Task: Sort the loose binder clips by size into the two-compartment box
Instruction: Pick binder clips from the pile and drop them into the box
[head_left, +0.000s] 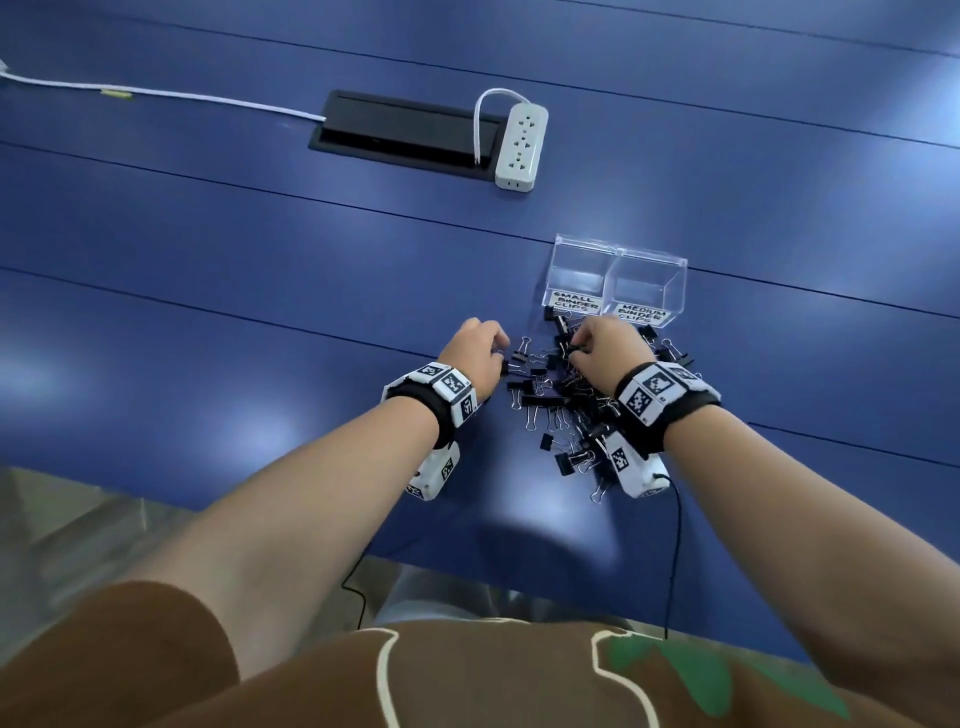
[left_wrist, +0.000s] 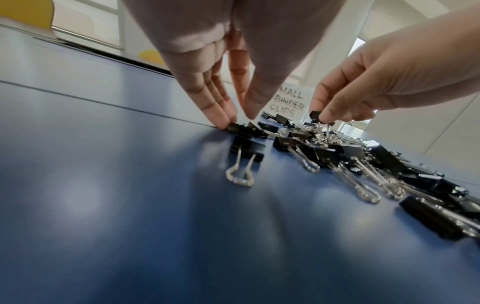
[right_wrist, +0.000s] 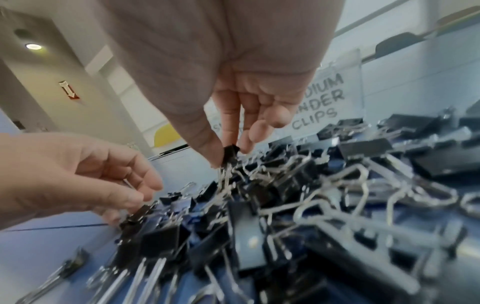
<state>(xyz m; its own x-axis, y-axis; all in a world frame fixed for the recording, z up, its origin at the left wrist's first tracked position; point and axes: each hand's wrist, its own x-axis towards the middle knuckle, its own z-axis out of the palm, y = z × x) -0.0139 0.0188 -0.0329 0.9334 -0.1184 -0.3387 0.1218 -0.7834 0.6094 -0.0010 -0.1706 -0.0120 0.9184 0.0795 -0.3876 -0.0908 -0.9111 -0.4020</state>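
Observation:
A heap of black binder clips (head_left: 566, 400) in two sizes lies on the blue table, in front of the clear two-compartment box (head_left: 615, 280). Its left bin is labelled SMALL BINDER CLIPS (left_wrist: 287, 102) and its right bin MEDIUM BINDER CLIPS (right_wrist: 324, 98); both bins look empty. My right hand (right_wrist: 230, 152) pinches a small black clip (right_wrist: 230, 151) between thumb and finger, just above the heap's far part. At the heap's left edge my left hand (left_wrist: 240, 121) closes thumb and fingertips on a small clip (left_wrist: 241, 129) that lies on the table.
A white power strip (head_left: 521, 148) and a black cable hatch (head_left: 405, 135) sit far back on the table, with a white cable (head_left: 156, 93) running left. The table's near edge (head_left: 467, 564) is close to my body. Loose clips (left_wrist: 244, 156) spread towards me.

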